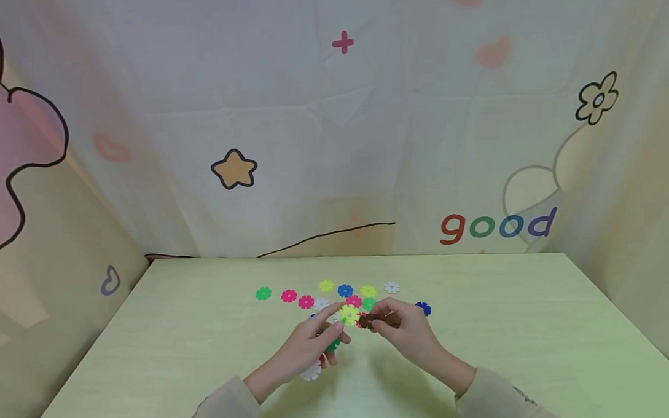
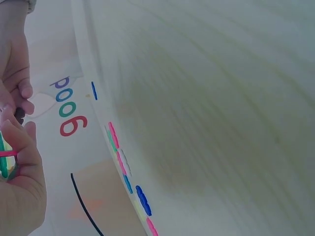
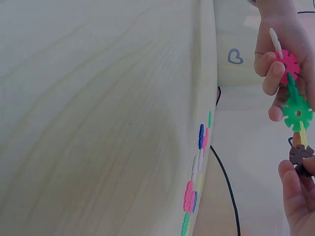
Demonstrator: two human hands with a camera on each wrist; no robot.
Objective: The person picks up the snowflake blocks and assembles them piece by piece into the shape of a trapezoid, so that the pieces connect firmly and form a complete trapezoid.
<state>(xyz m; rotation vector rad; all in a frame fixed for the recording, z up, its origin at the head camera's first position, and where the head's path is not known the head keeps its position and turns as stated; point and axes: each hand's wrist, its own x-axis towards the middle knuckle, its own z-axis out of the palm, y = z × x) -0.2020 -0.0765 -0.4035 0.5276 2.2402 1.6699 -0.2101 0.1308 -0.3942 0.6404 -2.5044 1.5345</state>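
In the head view my left hand holds a chain of interlocking snowflake discs above the table. Its near end is a white disc, and a yellow disc shows at the far end by the thumb and index finger. The right wrist view shows a pink disc and a green disc between those ends. My right hand pinches a brown disc right at the yellow one's edge. A darker piece shows at the right fingertips; fingers partly hide it.
Loose discs lie scattered on the pale table beyond the hands, among them a green disc, a pink disc, a white disc and a dark blue disc. A printed curtain hangs behind the table.
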